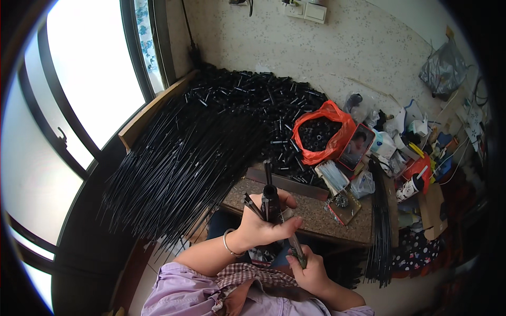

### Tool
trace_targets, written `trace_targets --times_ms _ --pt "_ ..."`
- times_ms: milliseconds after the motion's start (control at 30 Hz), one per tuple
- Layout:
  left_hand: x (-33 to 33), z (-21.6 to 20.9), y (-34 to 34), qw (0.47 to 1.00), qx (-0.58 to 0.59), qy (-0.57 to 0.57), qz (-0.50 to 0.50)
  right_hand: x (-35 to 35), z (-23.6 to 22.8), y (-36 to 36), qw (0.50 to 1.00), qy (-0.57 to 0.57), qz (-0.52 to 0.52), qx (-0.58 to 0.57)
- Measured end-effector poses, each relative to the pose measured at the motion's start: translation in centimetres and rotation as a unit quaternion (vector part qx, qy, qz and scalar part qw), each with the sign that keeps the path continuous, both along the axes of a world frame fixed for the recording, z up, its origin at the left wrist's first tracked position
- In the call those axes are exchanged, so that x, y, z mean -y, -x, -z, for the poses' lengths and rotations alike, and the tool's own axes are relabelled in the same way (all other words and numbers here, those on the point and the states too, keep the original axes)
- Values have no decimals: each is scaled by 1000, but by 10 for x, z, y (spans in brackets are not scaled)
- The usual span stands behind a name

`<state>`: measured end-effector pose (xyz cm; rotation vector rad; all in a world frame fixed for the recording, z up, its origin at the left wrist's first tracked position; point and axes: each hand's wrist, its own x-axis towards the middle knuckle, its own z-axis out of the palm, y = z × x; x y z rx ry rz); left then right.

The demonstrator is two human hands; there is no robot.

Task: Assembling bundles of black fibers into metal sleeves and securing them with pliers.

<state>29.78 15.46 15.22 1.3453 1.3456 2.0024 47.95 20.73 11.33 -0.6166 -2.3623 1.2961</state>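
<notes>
My left hand (263,224), a bracelet at its wrist, is closed round a black tubular part (270,194) with a round hole in its upper end. Narrow black strips (253,207) stick out beside the tube. Lower and to the right, my right hand (313,272) grips a slim hand tool (297,247) with a greyish shaft and a darker, greenish handle end. The tool's upper end meets the left hand, and whether it touches the black part is hidden. Both hands are in front of the table's near edge.
Long thin black rods (174,163) cover the table's left, overhanging it. Behind lie heaped short black tubes (253,89). An orange bag (337,139) of small black parts, a phone (357,146), a cup with a straw (411,187) and another rod bundle (380,226) are right.
</notes>
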Motion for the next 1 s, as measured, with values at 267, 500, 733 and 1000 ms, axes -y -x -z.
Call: trace_targets --times_ms 267,500,733,1000 --pt "4 5 16 997 55 -44 38 -24 -15 -10 968 223 -68 -92" --pt "5 16 37 987 23 -36 155 -54 -32 -28 955 244 -86 -147" --pt "6 19 25 983 92 -10 160 -56 -57 -18 813 -581 29 -43" --pt "13 17 26 989 86 -15 121 -65 -68 -19 878 -441 -130 -132"
